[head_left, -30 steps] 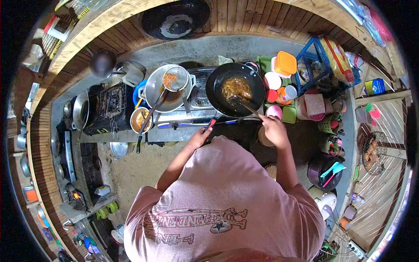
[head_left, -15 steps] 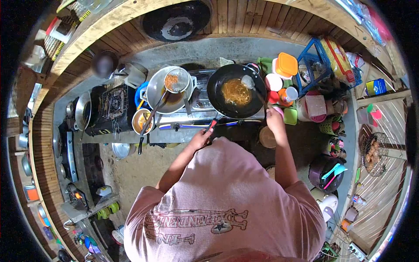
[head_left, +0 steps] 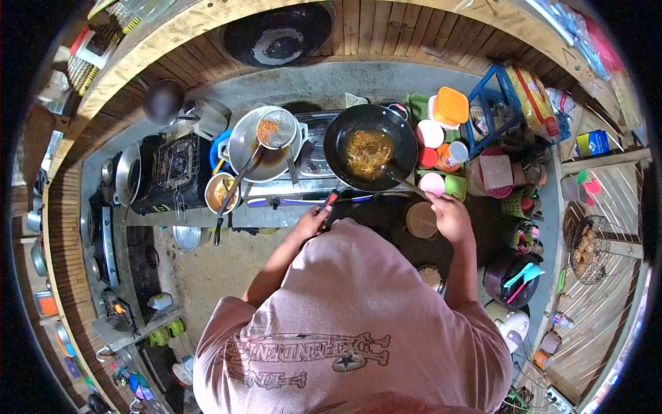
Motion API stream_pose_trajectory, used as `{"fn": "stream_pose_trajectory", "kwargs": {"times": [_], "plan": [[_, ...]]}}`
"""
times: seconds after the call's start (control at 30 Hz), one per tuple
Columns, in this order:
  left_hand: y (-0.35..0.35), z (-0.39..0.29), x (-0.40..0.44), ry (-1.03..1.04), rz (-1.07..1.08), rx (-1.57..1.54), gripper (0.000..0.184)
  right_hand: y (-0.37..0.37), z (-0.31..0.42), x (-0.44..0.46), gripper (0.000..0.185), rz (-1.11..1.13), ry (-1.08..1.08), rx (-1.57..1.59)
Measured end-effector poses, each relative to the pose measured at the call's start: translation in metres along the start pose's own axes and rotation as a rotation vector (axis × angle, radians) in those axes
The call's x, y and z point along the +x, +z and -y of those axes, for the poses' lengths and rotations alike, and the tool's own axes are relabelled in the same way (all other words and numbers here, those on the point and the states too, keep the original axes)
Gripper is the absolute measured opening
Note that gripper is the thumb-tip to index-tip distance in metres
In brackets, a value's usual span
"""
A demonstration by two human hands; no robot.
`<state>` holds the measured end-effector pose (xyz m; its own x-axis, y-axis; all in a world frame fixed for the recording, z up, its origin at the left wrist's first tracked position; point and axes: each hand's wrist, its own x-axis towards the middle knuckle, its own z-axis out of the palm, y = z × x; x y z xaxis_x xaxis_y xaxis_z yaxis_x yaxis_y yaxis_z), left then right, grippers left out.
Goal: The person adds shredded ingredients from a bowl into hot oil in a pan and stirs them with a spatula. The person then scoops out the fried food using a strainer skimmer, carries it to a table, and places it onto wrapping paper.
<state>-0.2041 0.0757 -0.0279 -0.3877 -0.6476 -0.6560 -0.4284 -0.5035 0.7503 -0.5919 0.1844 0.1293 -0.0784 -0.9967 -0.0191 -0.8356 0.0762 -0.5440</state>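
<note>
A black frying pan (head_left: 341, 121) sits on the stove, with thin golden-brown strips of food (head_left: 369, 153) in oil inside it. My left hand (head_left: 312, 223) is closed around the pan's black-and-red handle (head_left: 331, 200) at its near side. In my right hand (head_left: 452, 217) is the handle of a spatula (head_left: 407, 183). Its head is down among the strips near the pan's right side, partly hidden. Left of the pan, a strainer (head_left: 287, 119) holding fried brown bits rests over a large silver pot (head_left: 243, 131).
A gas stove (head_left: 317, 155) spans the counter. A bowl of food (head_left: 215, 185) stands left, with a dark-handled utensil (head_left: 231, 200) leaning across it and the pot. Several jars and containers, including an orange-lidded tub (head_left: 452, 105), crowd the right. A blue crate (head_left: 496, 103) stands behind them.
My right hand has moved right and toward me, drawing the spatula head from the pan's upper right down to its lower right. The strips have shifted. My left hand keeps its hold.
</note>
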Motion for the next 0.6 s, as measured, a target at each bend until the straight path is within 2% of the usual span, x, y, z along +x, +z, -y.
{"fn": "stream_pose_trajectory", "kwargs": {"times": [0.1, 0.13, 0.23, 0.27, 0.43, 0.6], "plan": [[0.000, 0.001, 0.000, 0.011, 0.014, 0.009, 0.050, 0.015, 0.002, 0.002, 0.036, -0.008, -0.046, -0.182], [0.000, 0.000, -0.001, 0.025, 0.014, 0.017, 0.049, 0.024, 0.004, 0.006, 0.036, -0.084, -0.122, -0.233], [0.001, -0.007, -0.007, 0.029, -0.003, 0.043, 0.049, 0.039, 0.015, 0.015, 0.033, -0.048, 0.012, -0.236], [-0.001, -0.002, -0.003, 0.039, 0.007, 0.052, 0.050, 0.040, 0.015, 0.015, 0.034, -0.119, 0.003, -0.223], [0.001, 0.008, 0.005, 0.037, 0.006, 0.014, 0.051, 0.030, 0.026, 0.042, 0.037, -0.099, 0.123, -0.302], [0.011, 0.012, 0.004, 0.062, -0.047, 0.065, 0.055, 0.075, 0.022, 0.065, 0.036, -0.215, -0.135, -0.281]]}}
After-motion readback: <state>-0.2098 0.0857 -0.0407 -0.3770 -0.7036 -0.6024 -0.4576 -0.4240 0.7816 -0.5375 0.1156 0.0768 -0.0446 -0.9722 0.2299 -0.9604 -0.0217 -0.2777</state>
